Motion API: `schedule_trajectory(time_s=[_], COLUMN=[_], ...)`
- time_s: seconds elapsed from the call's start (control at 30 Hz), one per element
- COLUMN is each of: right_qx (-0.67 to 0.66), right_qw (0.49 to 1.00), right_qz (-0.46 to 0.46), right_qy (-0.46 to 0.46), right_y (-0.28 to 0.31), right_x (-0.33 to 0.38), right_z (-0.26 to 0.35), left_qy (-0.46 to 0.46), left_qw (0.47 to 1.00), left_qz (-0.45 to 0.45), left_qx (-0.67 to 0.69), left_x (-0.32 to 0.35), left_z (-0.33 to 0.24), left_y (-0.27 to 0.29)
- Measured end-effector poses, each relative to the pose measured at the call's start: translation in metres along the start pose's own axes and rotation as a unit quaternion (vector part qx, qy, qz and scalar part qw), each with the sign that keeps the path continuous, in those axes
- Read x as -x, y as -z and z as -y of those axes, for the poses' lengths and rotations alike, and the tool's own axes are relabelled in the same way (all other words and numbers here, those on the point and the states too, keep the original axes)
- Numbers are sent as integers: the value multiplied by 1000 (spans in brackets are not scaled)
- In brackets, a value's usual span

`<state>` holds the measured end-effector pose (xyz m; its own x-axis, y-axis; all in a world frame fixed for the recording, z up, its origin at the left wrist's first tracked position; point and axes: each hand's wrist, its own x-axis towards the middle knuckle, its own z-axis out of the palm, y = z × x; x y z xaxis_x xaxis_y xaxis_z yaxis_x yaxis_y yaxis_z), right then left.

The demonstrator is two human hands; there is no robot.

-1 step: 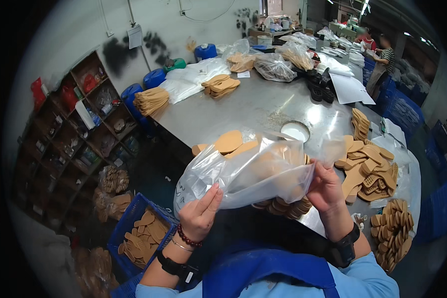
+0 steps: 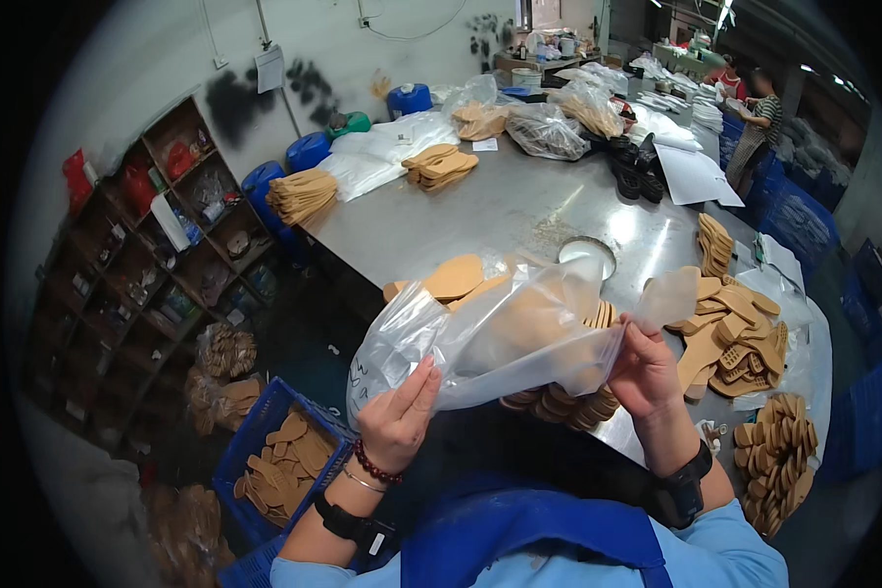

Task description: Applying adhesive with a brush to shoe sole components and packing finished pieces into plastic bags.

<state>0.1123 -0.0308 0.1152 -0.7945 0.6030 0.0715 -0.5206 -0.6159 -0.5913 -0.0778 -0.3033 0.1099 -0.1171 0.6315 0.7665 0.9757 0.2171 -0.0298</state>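
Note:
A clear plastic bag [image 2: 480,377] stretches between my two hands over the near edge of the metal table. My left hand [image 2: 397,416] grips its lower left side, fingers pressed together on the film. The bag's right edge is pinched in my right hand [image 2: 647,367], thumb against fingers, and a loose flap stands up beyond it. Through the film, tan shapes show dimly. Tan insoles [image 2: 453,277] lie behind the bag, partly covered by it. Below it, a row of stacked insoles [image 2: 563,407] sits along the table edge.
A loose heap of insoles [image 2: 725,333] lies right of my right hand, with another pile [image 2: 774,451] nearer. A round white-filled dish [image 2: 588,257] stands beyond the bag on the metal table [image 2: 441,220]. A blue crate [image 2: 230,431] holds insoles at lower left. Two people work far right.
The bag's flap beside my right hand has spread slightly to the right. Both hands keep their hold, and the view has shifted a little.

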Motion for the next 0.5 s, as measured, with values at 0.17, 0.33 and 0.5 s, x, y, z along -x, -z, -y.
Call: schedule_trajectory(time_s=[0.17, 0.33, 0.5], right_qx=[-238, 101, 448], right_qw=[924, 975, 888], right_qz=[215, 64, -64], right_qy=[-210, -190, -79], right_y=[31, 18, -6], right_x=[18, 34, 39], right_z=[-20, -26, -4], left_qy=[51, 61, 16], left_qw=[995, 982, 985], left_qz=[-12, 45, 83], left_qx=[91, 174, 152], left_x=[12, 7, 1], left_z=[10, 6, 15], left_y=[-21, -23, -5])
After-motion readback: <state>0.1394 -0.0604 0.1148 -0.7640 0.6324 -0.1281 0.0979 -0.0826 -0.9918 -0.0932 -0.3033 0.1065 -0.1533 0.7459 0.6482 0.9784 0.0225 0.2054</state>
